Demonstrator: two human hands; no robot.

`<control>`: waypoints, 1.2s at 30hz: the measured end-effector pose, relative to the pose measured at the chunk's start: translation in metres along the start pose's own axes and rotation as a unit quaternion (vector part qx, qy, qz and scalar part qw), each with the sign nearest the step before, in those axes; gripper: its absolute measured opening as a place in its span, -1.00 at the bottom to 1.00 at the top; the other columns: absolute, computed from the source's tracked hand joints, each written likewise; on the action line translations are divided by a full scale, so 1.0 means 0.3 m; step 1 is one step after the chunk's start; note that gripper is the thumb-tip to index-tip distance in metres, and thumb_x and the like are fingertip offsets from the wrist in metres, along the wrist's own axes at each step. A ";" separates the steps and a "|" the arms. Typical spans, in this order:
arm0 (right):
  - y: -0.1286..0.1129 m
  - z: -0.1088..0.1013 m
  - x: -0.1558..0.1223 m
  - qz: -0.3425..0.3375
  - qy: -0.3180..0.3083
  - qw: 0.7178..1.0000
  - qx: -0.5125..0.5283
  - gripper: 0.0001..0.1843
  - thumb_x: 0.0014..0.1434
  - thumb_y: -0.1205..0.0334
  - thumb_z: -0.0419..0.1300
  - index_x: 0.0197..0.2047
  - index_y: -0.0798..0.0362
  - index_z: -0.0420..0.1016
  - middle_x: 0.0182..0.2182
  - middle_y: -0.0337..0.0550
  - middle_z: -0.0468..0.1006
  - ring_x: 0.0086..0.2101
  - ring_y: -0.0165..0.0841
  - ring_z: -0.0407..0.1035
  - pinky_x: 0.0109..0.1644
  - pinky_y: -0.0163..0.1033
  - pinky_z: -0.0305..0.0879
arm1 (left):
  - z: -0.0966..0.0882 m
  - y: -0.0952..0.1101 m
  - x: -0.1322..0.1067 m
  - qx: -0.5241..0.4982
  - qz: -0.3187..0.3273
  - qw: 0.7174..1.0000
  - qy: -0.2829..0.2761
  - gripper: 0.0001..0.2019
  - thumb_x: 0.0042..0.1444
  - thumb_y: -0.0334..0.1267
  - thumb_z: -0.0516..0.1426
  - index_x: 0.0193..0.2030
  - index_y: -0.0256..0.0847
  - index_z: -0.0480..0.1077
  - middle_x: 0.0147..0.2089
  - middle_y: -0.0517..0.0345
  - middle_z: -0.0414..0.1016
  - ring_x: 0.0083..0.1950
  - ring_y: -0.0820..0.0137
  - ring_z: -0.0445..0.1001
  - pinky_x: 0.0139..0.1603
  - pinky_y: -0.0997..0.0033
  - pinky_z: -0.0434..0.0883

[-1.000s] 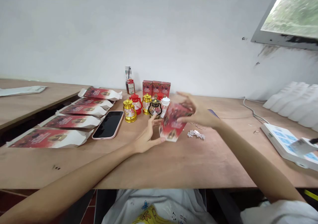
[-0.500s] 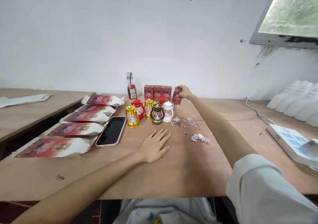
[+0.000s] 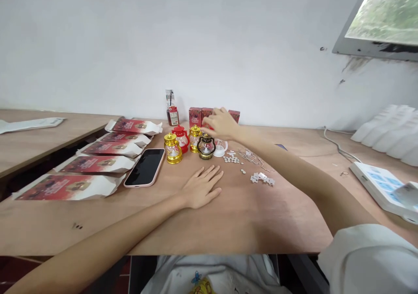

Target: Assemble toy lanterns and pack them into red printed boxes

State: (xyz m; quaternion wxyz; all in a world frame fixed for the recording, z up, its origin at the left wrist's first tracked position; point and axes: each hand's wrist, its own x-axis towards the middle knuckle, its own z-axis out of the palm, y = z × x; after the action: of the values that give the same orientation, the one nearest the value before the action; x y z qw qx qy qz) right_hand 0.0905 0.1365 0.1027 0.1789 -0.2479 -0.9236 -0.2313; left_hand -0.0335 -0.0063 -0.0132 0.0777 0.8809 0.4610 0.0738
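My left hand (image 3: 203, 187) lies flat on the wooden table, fingers spread, holding nothing. Over the small lanterns reaches my right hand (image 3: 222, 125), its fingers apart and pointing left, with nothing visible in them. It covers the top of a white lantern (image 3: 220, 148) and part of the red boxes behind. Just under its fingertips stands a black-bronze lantern (image 3: 206, 148); whether they touch something red behind it I cannot tell. To the left are a gold lantern (image 3: 173, 149), a red lantern (image 3: 181, 139) and another gold lantern (image 3: 195, 140). An upright red box (image 3: 195, 117) stands behind them.
Left lie a phone (image 3: 145, 168) and several flattened red-and-white packages (image 3: 68, 187). Button cells (image 3: 231, 159), thin wire pieces (image 3: 253, 158) and small white parts (image 3: 262, 178) lie right of centre. A drink bottle (image 3: 173, 115) stands behind. A white power strip (image 3: 380, 187) sits far right.
My right hand has left the rightmost red box, which stays standing, and moved left over the lanterns. My left hand remains flat on the table. The view has shifted slightly.
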 end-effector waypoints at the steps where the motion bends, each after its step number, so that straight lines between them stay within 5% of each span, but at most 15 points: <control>1: -0.034 0.000 -0.003 -0.016 -0.017 1.000 -0.018 -0.51 0.26 -0.10 -0.07 -0.12 0.15 0.43 -0.29 0.08 0.53 -0.11 -0.07 0.22 0.00 0.03 0.03 | -0.002 0.001 -0.001 -0.011 -0.003 1.000 -0.007 -0.43 0.27 -0.02 -0.18 0.36 -0.19 -0.10 0.43 -0.01 -0.18 0.44 0.22 -0.23 0.37 0.00 -0.17; 6: -0.166 -0.006 -0.074 0.007 -0.057 0.997 -0.046 -0.67 0.20 0.14 0.12 -0.06 0.19 0.36 -0.10 0.13 0.41 -0.14 -0.15 0.27 -0.15 -0.16 0.16 | -0.008 -0.021 0.020 -0.233 -0.079 0.969 0.022 -0.30 0.17 0.10 -0.05 0.35 -0.24 -0.07 0.42 -0.02 -0.10 0.43 0.23 -0.18 0.40 0.11 -0.23; 8: -0.212 -0.018 -0.129 0.034 -0.028 0.999 -0.032 -0.71 0.18 0.18 0.14 -0.08 0.19 0.35 -0.14 0.09 0.40 -0.24 -0.24 0.31 -0.30 -0.24 0.17 | -0.019 -0.038 0.033 -0.426 -0.115 0.892 0.096 -0.34 0.11 0.12 0.01 0.28 -0.21 0.09 0.36 -0.02 0.08 0.40 0.17 -0.03 0.38 0.09 -0.09; 10: -0.262 -0.023 -0.196 0.018 0.057 0.997 -0.047 -0.83 0.22 0.27 0.07 -0.17 0.17 0.37 -0.23 0.03 0.41 -0.34 -0.31 0.30 -0.40 -0.28 0.12 | -0.041 -0.051 0.037 -0.623 -0.109 0.759 0.155 -0.41 0.06 0.13 0.05 0.13 -0.20 0.26 0.23 -0.03 0.32 0.30 0.14 0.19 0.29 0.09 0.13; 12: -0.313 -0.018 -0.270 -0.054 0.182 0.980 -0.066 -0.86 0.23 0.36 0.02 -0.30 0.14 0.38 -0.38 -0.08 0.41 -0.40 -0.37 0.28 -0.41 -0.30 0.10 | -0.070 -0.050 0.030 -0.754 -0.095 0.634 0.142 -0.45 0.02 0.18 0.07 -0.03 -0.23 0.36 0.04 -0.04 0.48 0.12 0.15 0.40 0.11 0.14 0.34; 14: -0.358 -0.004 -0.339 -0.148 0.265 0.950 -0.072 -0.87 0.21 0.42 0.05 -0.32 0.11 0.39 -0.45 -0.19 0.41 -0.45 -0.44 0.24 -0.38 -0.31 0.11 | -0.094 -0.035 0.018 -0.807 -0.112 0.569 0.110 -0.48 -0.01 0.18 0.10 -0.16 -0.27 0.41 -0.11 -0.04 0.54 -0.07 0.19 0.51 -0.09 0.23 0.45; 16: -0.386 0.010 -0.395 -0.219 0.271 0.936 -0.055 -0.89 0.21 0.40 0.06 -0.25 0.08 0.40 -0.38 -0.21 0.45 -0.42 -0.46 0.26 -0.32 -0.29 0.14 | -0.107 -0.011 0.007 -0.812 -0.146 0.551 0.122 -0.61 -0.06 0.02 0.21 -0.23 -0.28 0.43 -0.20 -0.01 0.56 -0.24 0.29 0.53 -0.27 0.35 0.46; 18: -0.385 0.023 -0.436 -0.243 0.268 0.932 -0.018 -0.84 0.26 0.23 0.05 -0.16 0.06 0.40 -0.28 -0.17 0.48 -0.31 -0.42 0.32 -0.22 -0.26 0.19 | -0.111 0.010 0.001 -0.790 -0.167 0.566 0.164 -0.67 -0.15 -0.17 0.30 -0.23 -0.27 0.44 -0.20 0.03 0.57 -0.33 0.38 0.51 -0.34 0.43 0.44; 20: -0.357 0.036 -0.461 -0.196 0.274 0.941 0.018 -0.73 0.28 0.10 0.01 -0.10 0.08 0.38 -0.24 -0.11 0.50 -0.23 -0.37 0.34 -0.15 -0.22 0.22 | -0.118 0.020 -0.003 -0.745 -0.160 0.607 0.226 -0.61 -0.21 -0.22 0.32 -0.17 -0.26 0.45 -0.14 0.04 0.56 -0.31 0.38 0.50 -0.32 0.43 0.44; 24: -0.259 0.076 -0.482 0.069 0.159 0.984 0.037 -0.78 0.28 0.29 -0.05 -0.14 0.14 0.38 -0.22 0.02 0.50 -0.21 -0.28 0.37 -0.13 -0.19 0.26 | -0.152 0.011 -0.013 -0.557 -0.132 0.738 0.358 -0.47 -0.26 -0.15 0.34 -0.08 -0.26 0.44 -0.08 0.00 0.54 -0.08 0.22 0.49 -0.06 0.25 0.43; 28: -0.195 0.125 -0.488 0.274 -0.028 0.961 0.036 -0.66 0.25 0.32 -0.04 0.04 0.29 0.30 -0.01 0.23 0.41 -0.03 -0.10 0.32 0.00 -0.09 0.24 | -0.165 0.001 -0.029 -0.358 -0.065 0.838 0.407 -0.41 -0.24 -0.16 0.35 -0.01 -0.24 0.38 -0.01 -0.01 0.51 0.06 0.17 0.44 0.13 0.16 0.34; 31: -0.188 0.140 -0.489 0.318 -0.117 0.939 0.063 -0.57 0.27 0.29 -0.09 0.14 0.35 0.21 0.00 0.27 0.41 -0.02 -0.05 0.33 0.02 -0.05 0.21 | -0.141 -0.011 -0.031 -0.266 -0.006 0.880 0.394 -0.44 -0.19 -0.15 0.34 0.00 -0.19 0.36 -0.01 0.03 0.51 0.04 0.19 0.45 0.12 0.17 0.35; 36: -0.192 0.132 -0.479 0.281 -0.148 0.943 0.103 -0.65 0.29 0.36 -0.11 0.08 0.23 0.31 -0.04 0.12 0.46 -0.04 -0.17 0.34 0.02 -0.15 0.21 | -0.083 -0.036 -0.014 -0.218 0.022 0.905 0.365 -0.51 -0.11 -0.17 0.31 0.00 -0.14 0.34 -0.02 0.05 0.51 0.03 0.21 0.46 0.10 0.17 0.36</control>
State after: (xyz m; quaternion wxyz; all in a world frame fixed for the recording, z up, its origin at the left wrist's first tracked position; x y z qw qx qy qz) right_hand 0.1677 0.0585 -0.0136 0.1223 -0.5086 -0.8515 -0.0357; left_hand -0.0496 -0.0018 0.0087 0.0924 0.7637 0.4099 0.4901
